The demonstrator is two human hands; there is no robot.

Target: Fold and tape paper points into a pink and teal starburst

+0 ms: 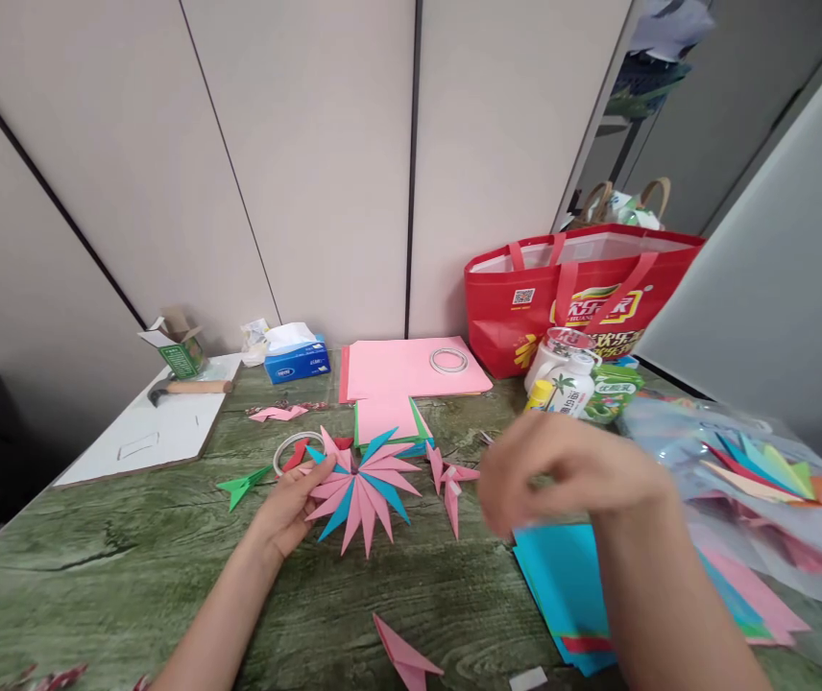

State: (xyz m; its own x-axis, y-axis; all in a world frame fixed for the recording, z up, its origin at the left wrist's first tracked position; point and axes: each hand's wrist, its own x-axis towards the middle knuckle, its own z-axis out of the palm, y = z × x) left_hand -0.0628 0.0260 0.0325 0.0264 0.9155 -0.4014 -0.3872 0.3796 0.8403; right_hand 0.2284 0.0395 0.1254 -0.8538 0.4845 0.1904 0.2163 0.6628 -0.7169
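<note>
While the right forearm (660, 585) is hiding part of the blue paper stack (559, 585), the right hand (559, 470) is showing blurred, so I cannot tell whether it is holding anything. The left hand (292, 509) is pinching the paper star (364, 489) by its left side, over the table (108, 566), pink points radiating among blue ones.
</note>
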